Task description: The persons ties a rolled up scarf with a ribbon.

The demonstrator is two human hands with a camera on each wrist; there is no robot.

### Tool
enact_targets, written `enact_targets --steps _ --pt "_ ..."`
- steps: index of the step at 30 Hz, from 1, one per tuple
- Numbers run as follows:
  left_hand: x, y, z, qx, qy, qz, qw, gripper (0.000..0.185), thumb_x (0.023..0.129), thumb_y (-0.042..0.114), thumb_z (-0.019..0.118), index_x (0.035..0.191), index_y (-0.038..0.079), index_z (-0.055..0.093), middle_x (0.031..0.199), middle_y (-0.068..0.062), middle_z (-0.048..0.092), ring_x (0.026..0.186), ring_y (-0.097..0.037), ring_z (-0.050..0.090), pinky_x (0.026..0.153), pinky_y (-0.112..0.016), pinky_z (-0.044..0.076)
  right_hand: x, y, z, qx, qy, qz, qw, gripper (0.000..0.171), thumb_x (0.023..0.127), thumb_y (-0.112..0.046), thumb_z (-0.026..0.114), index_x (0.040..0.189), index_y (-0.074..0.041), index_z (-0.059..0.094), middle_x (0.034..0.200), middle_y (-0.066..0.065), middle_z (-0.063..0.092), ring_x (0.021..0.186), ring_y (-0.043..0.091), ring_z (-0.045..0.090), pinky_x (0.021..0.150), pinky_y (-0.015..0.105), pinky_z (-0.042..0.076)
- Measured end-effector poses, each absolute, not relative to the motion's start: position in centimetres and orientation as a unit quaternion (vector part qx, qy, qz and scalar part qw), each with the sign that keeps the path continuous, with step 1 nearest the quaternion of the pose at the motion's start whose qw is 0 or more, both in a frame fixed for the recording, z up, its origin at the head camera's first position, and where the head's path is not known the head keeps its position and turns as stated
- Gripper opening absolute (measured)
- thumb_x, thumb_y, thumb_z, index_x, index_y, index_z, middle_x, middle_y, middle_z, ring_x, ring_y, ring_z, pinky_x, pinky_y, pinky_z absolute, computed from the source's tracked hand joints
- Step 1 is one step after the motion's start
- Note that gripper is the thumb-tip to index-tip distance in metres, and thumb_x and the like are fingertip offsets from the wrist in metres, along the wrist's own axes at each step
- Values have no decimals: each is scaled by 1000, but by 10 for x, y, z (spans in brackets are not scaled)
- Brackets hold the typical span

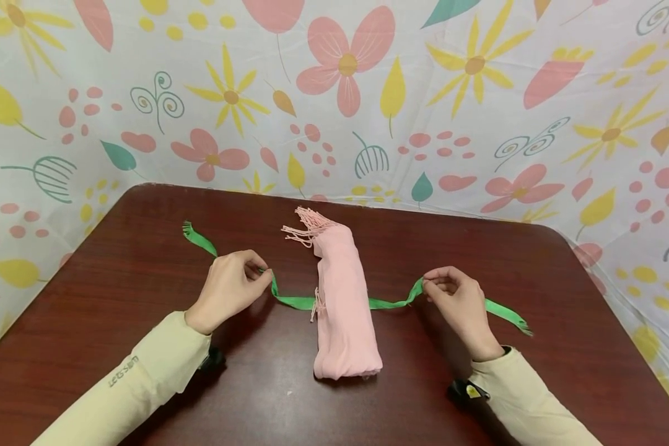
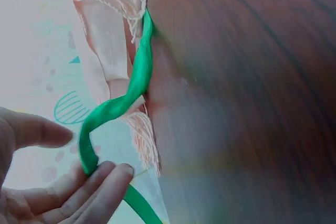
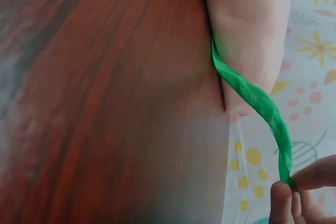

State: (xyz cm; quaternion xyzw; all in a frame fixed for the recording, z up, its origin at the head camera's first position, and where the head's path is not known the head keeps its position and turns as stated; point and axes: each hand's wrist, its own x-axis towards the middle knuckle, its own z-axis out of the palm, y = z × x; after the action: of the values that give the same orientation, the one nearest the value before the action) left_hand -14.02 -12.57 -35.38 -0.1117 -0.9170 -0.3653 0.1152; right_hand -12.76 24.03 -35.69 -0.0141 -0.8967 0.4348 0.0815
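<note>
A pale pink fringed scarf point(image 1: 342, 297), folded into a long bundle, lies on the table with its tassels point(image 1: 312, 223) at the far end. A green ribbon point(image 1: 295, 302) runs beneath its middle and comes out on both sides. My left hand point(image 1: 235, 282) holds the ribbon left of the scarf; in the left wrist view the ribbon point(image 2: 139, 72) twists down to the fingers. On the other side, my right hand point(image 1: 456, 303) pinches the ribbon between thumb and fingertips, lifting it off the table. Frayed ribbon ends trail outward past both hands.
The dark reddish-brown wooden table point(image 1: 290, 415) has rounded far corners. Behind it hangs a white cloth point(image 1: 323, 148) printed with flowers and leaves. Dark wrist devices show under both cream sleeves point(image 1: 145, 371).
</note>
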Motion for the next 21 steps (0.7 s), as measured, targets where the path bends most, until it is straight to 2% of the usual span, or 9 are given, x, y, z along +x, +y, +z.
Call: enact_targets --steps 4,9,12,18,21 --pt "-143 -119 -354 -106 -910 -372 148 10 85 17 69 78 10 69 71 -2 68 61 -12 63 63 -33 50 -128 235 -357 -3 -898 429 103 16 91 -12 63 103 -4 67 98 13 68 75 -4 60 67 15 49" --pt "-145 -112 -352 -97 -902 -392 154 5 84 10 69 80 7 67 75 -4 67 64 -15 63 64 -32 50 -127 228 -355 8 -886 450 115 16 91 -9 62 105 -4 67 104 14 67 80 -8 58 71 13 48" --pt "-146 -108 -351 -93 -893 -415 147 2 83 5 68 85 6 67 79 -6 67 69 -17 65 65 -31 51 -127 224 -353 15 -875 470 119 16 91 -7 61 105 -3 67 105 13 67 83 -7 59 74 12 48" --pt "-146 -102 -350 -106 -874 -451 150 14 84 -4 63 94 5 67 83 -12 70 73 -20 68 68 -34 55 -130 215 -351 43 -849 515 113 16 90 -9 65 103 0 64 101 11 66 87 1 62 78 13 50" --pt "-146 -99 -350 -117 -869 -452 163 19 85 -6 61 98 4 70 88 -13 70 75 -21 69 69 -34 55 -132 211 -351 42 -834 541 104 18 88 -10 67 100 2 61 95 5 65 84 1 63 77 14 51"
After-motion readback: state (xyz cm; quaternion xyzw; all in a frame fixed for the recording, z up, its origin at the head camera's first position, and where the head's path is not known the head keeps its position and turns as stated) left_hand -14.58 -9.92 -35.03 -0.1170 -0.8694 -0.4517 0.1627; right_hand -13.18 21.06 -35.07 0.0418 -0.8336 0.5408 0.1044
